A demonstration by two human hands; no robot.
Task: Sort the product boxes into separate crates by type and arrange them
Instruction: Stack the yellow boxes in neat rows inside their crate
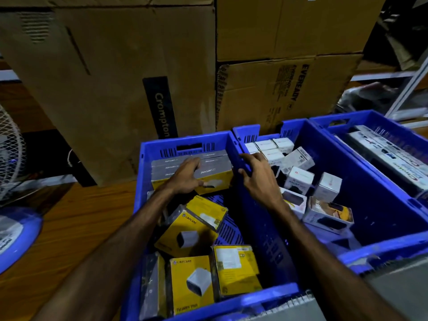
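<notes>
The left blue crate (143, 181) holds yellow-and-grey charger boxes. A neat row of them (215, 163) stands against its far wall, and several more lie loose (190, 230) nearer me. My left hand (185, 174) rests flat on the front box of that row, fingers spread. My right hand (257, 172) grips the rim between the left crate and the middle crate (370, 198). The middle crate holds white boxes (298, 179), some lined up at the back, others tumbled.
A third blue crate (328, 123) at the right holds long printed boxes (389, 156). Big cardboard cartons (115, 89) stand right behind the crates. A fan (9, 154) stands at the left on the wooden surface (81, 216). A grey notebook edge (301, 304) lies at the bottom.
</notes>
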